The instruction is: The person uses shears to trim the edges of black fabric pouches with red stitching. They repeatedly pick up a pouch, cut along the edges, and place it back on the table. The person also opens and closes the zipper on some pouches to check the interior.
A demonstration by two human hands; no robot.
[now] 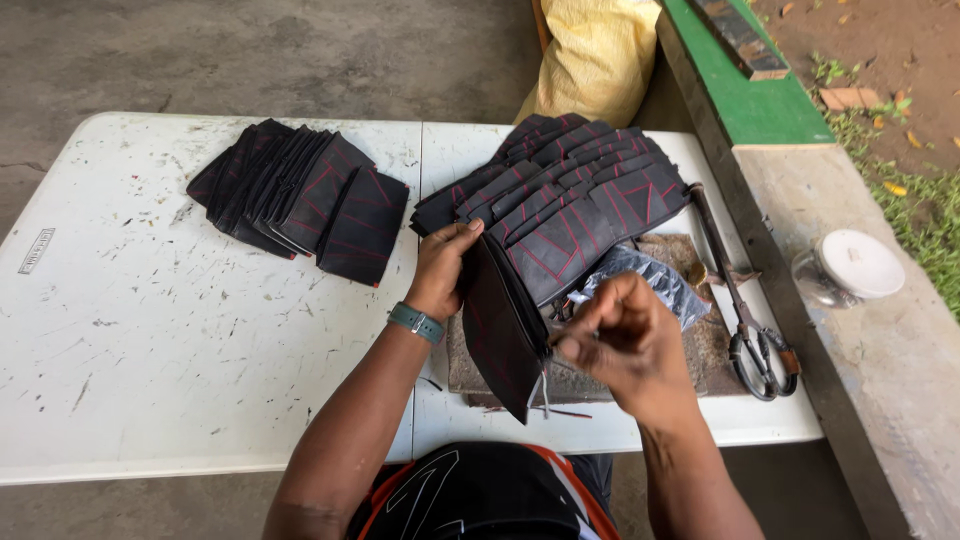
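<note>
Leftmost, a fanned stack of black fabric pieces point(300, 195) with red stitch lines lies flat on the white folding table point(150, 330), well apart from the hands; overlapped like shingles, so each piece stays countable and easy to lift off. Left hand point(445, 265), wristband point(415, 322) on, is clenched around the top edge of one black stitched piece point(500, 335), holding it upright and tilted so its lower edge hangs free over the table's near side; that steadies it for the other hand. Right hand point(625, 340) has fingers pinched together at the piece's right edge, just above loose thread ends point(545, 395); whether it grips a thread or the fabric itself, cannot tell. Behind them a second, larger fan of black pieces point(570, 185) sits touching the held piece's upper end, near for reach. Crumpled dark plastic bag point(650, 280) lies just beside the right hand on a brown board point(705, 345); scissors point(745, 300) rest along the table's right edge; round white-lidded jar point(850, 265) stands on the concrete ledge point(880, 380).
</note>
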